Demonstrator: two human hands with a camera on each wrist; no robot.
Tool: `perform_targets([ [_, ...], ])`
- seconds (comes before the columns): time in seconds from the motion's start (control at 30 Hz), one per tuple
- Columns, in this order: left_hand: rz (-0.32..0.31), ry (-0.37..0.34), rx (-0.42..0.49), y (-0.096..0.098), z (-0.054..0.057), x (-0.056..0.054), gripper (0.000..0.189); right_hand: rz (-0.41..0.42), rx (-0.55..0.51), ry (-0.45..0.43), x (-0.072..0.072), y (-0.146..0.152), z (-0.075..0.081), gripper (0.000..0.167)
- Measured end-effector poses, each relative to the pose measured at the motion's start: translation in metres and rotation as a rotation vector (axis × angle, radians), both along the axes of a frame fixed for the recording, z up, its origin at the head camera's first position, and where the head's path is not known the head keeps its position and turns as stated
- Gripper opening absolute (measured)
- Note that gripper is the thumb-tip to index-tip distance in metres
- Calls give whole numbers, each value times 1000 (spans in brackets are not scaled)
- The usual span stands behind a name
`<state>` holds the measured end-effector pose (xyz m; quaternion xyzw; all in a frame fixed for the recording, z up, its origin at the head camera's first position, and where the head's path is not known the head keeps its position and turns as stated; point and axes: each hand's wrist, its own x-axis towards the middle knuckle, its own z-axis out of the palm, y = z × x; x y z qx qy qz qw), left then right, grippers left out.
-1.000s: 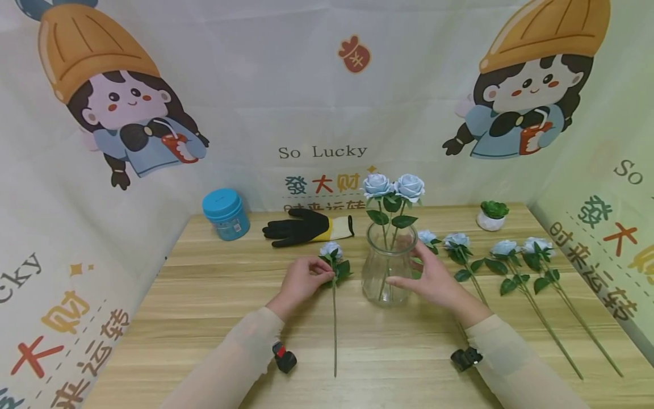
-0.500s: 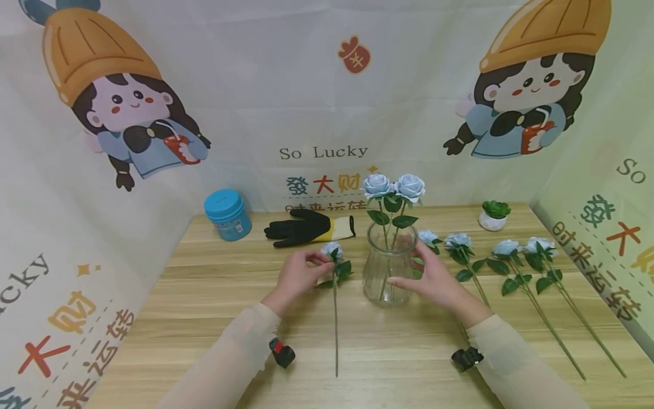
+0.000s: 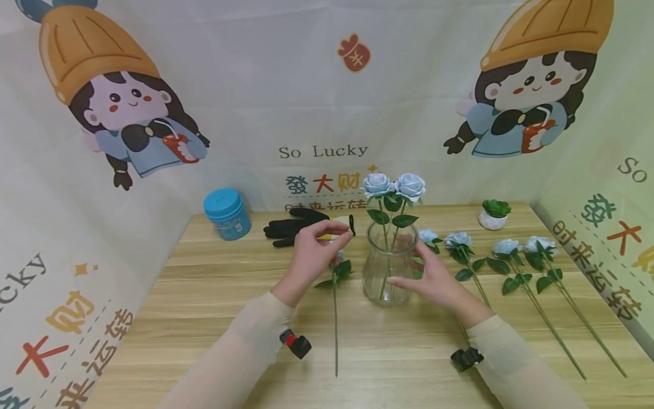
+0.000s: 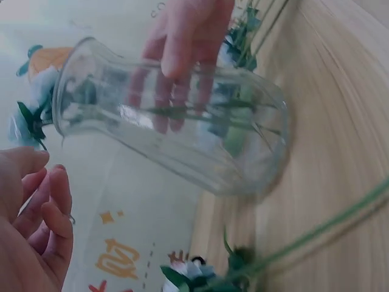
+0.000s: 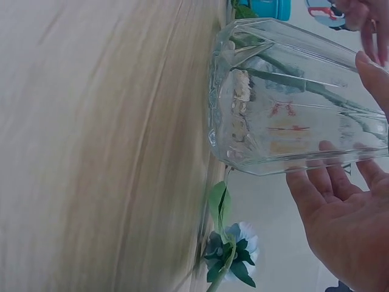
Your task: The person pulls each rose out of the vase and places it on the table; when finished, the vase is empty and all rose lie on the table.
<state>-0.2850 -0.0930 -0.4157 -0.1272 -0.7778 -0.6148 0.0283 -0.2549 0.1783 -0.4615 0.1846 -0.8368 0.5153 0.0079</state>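
One vase (image 3: 375,275) is in the right hand (image 3: 436,281)'s grasp; the left hand (image 3: 314,253) (relaxed, empty) should pinch the lying rose (image 3: 335,307) mid-stem.

vase (image 3: 375,270): glossy glass | table (image 3: 214,301): smooth wood-grain | backdrop (image 3: 245,85): matt cloth | tub (image 3: 226,216): smooth plastic

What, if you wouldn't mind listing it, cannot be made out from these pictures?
Head view: the left hand hides most of the bloom of the pale blue, green-stemmed rose behind it.
Head view: the same hand covers part of the black, yellow and cream fabric glove.
Head view: print on the round blue plastic jar is too small to read.
Right wrist view: the right edge cuts off the rim of the clear glass vase.
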Motion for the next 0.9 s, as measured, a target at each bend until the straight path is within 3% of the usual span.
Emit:
perform_targets([
  [0.23,-50,64,58,24,22,2,20,15,-1,24,-2,0,2,89],
  [0.4,-65,76,18,37,25,3,21,26,0,1,-1,0,0,89],
  [0.7,11,91,-70,53,29,1,21,25,-1,-17,1,1,-1,88],
  [0.9,15,131,-86,61,30,0,21,34,-7,-10,2,0,1,88],
])
